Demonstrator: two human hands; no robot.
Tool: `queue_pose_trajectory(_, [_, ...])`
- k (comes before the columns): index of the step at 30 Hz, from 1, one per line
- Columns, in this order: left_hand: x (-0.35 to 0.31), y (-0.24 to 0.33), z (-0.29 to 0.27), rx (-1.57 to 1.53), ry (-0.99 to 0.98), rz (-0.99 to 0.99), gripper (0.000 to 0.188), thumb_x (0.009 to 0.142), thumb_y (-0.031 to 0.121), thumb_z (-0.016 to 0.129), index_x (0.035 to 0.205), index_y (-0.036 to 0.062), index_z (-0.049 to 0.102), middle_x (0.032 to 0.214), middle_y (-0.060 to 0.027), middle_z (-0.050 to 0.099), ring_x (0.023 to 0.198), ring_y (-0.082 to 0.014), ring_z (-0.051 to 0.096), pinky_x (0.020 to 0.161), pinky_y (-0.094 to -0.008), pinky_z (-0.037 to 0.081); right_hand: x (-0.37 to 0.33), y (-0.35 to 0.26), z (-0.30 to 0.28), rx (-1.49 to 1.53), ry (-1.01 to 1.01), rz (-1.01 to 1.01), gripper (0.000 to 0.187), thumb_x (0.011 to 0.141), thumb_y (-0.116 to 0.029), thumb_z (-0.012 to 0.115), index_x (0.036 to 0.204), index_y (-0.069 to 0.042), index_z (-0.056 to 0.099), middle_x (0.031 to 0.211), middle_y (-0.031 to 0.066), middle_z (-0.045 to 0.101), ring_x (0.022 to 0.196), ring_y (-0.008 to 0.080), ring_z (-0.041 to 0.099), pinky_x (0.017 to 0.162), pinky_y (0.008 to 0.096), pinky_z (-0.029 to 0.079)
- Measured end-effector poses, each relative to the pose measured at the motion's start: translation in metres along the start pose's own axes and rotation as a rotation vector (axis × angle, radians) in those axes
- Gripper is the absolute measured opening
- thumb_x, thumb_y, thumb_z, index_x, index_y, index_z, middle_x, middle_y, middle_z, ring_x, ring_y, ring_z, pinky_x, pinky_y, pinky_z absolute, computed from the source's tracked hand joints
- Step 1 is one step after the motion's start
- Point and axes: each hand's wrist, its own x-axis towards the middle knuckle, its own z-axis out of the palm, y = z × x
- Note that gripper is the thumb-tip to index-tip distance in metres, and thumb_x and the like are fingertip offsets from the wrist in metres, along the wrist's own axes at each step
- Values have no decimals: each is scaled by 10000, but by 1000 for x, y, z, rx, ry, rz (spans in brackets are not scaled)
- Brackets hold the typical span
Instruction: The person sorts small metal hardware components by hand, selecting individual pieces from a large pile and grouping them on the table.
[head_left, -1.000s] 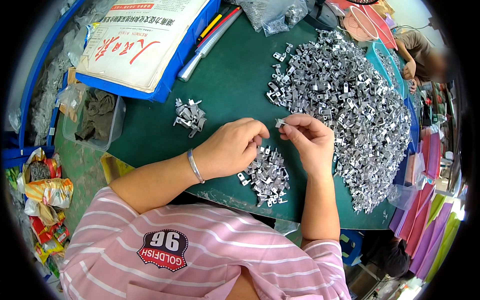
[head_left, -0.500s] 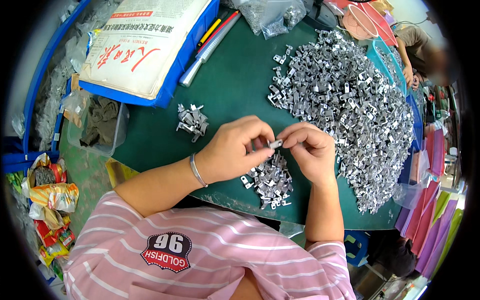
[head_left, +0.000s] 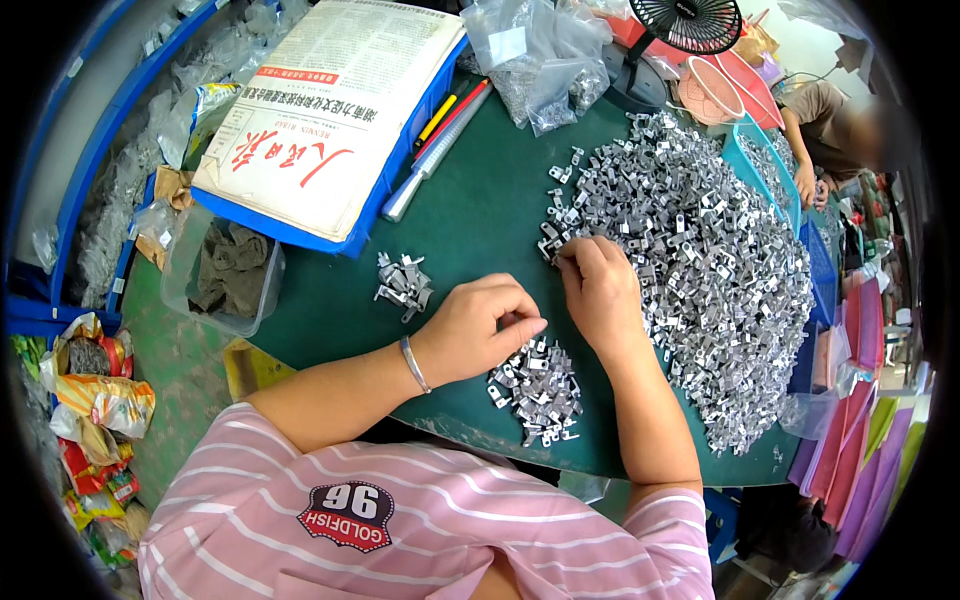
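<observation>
My left hand point(head_left: 482, 328) is closed, thumb and forefinger pressed together, just above a small pile of metal brackets point(head_left: 537, 392) near the table's front edge. Whatever it may hold is hidden. My right hand point(head_left: 604, 298) reaches to the left edge of a large heap of the same small silver brackets point(head_left: 710, 270). Its fingers are bent together, with the tips at the heap; I cannot make out what is between them. Left of my left hand lies a smaller cluster of brackets point(head_left: 404, 284), apart from both piles.
Newspapers point(head_left: 330, 110) lie on a blue tray at the far left, beside pens and a knife-like tool point(head_left: 435, 155). Bags of small parts point(head_left: 545, 70) and a black fan point(head_left: 685, 25) stand at the back. Another person's hand point(head_left: 806, 185) is by a turquoise basket point(head_left: 765, 165).
My hands were together with a bracket between their fingers; now they are apart. The right has moved up to the large heap, the left remains near the small pile. The view has shifted slightly.
</observation>
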Motion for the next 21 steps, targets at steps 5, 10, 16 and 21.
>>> queue_pose_trajectory(5, [-2, 1, 1, 0, 53, -7, 129, 821, 16, 680, 940, 1, 631, 861, -56, 597, 675, -96, 600, 575, -220, 487, -11, -5, -6, 236, 2, 151, 120, 785, 29, 657, 893, -22, 647, 799, 124, 631, 670, 294, 629, 589, 353, 508])
queue_pose_trajectory(10, [-1, -1, 3, 26, 52, -26, 225, 817, -13, 657, 1034, 6, 602, 931, -81, 593, 726, -121, 618, 605, -235, 499, -42, -7, -24, 640, -44, 421, 102, 794, 70, 674, 870, 4, 689, 853, 91, 665, 705, 156, 633, 620, 257, 509])
queue_pose_trajectory(16, [27, 5, 10, 522, 18, 232, 410, 755, -40, 638, 1153, -14, 542, 1133, -168, 521, 1008, -341, 545, 877, -412, 456, -56, -5, -32, 1156, -4, 459, 153, 789, 139, 650, 901, 40, 620, 983, 134, 660, 876, 158, 640, 772, 255, 530])
queue_pose_trajectory(21, [54, -7, 10, 798, -55, 174, 346, 733, -31, 671, 1063, -7, 570, 1059, -164, 529, 974, -353, 544, 840, -411, 464, -61, -2, -36, 1330, 61, 446, 315, 787, 156, 643, 1031, 8, 511, 978, 158, 653, 937, 191, 654, 830, 299, 550])
